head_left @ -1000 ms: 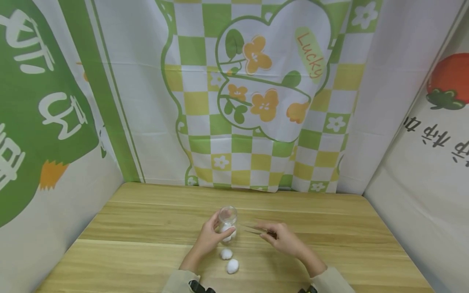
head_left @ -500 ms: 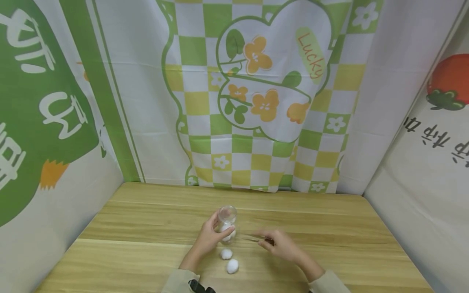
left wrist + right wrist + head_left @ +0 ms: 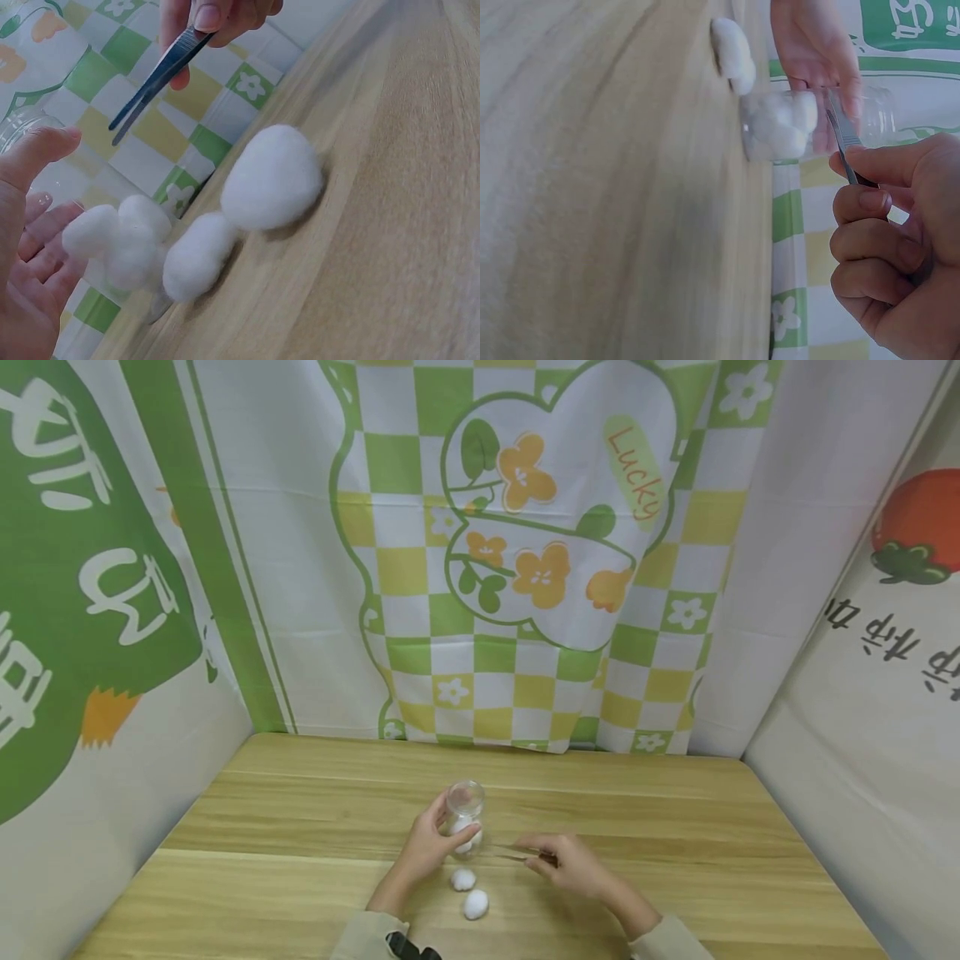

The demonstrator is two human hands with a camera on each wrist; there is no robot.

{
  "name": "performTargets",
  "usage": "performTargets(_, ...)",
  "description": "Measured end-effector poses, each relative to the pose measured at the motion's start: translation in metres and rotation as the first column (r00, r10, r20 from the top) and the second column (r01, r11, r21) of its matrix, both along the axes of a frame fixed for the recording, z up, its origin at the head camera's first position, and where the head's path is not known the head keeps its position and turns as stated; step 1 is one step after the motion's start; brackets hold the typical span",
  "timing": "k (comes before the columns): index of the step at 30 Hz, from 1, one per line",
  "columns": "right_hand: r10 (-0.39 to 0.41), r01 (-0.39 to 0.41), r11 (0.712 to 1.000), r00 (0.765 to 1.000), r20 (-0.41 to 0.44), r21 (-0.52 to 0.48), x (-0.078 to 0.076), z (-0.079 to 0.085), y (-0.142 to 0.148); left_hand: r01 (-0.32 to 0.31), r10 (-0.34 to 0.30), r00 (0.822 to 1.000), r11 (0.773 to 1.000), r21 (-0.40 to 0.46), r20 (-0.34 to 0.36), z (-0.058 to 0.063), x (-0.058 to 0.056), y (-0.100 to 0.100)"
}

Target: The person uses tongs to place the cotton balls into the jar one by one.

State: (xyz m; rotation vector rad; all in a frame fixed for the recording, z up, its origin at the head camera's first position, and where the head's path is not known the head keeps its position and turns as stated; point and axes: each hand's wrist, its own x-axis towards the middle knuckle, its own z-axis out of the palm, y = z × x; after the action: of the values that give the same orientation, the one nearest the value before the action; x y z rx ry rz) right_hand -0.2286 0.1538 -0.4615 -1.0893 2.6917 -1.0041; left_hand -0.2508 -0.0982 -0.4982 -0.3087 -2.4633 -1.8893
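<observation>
My left hand (image 3: pixel 427 843) grips a clear jar (image 3: pixel 466 798) that stands upright on the table, its mouth uncovered. Several white cotton balls (image 3: pixel 780 126) fill the lower part of the jar. In my right hand (image 3: pixel 573 862) is a pair of metal tweezers (image 3: pixel 161 82), pinched between thumb and fingers, to the right of the jar. Their tips are slightly apart with nothing between them. Two more cotton balls lie on the table in front of the jar: a nearer one (image 3: pixel 476 904) and one closer to the jar (image 3: pixel 462 879).
The wooden table (image 3: pixel 300 802) has a light grain. Behind it hangs a checked green and yellow cloth (image 3: pixel 540 693), and printed white cloth also covers both sides.
My right hand with the tweezers has come down slightly toward the near side, beside the jar. The left hand, the jar and the loose cotton balls have stayed put.
</observation>
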Motion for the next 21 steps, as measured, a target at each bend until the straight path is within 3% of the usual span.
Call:
performTargets(8, -0.001, 0.000, 1.000, 0.998, 0.059, 0.022, 0.003, -0.004, -0.006, -0.002, 0.002, 1.000, 1.000, -0.007, 0.000, 0.000, 0.000, 0.000)
performTargets(21, 0.001, -0.004, 0.999, 0.998, 0.062, 0.049, 0.003, -0.013, -0.014, 0.001, -0.001, 1.000, 1.000, -0.012, -0.015, -0.001, 0.001, 0.000)
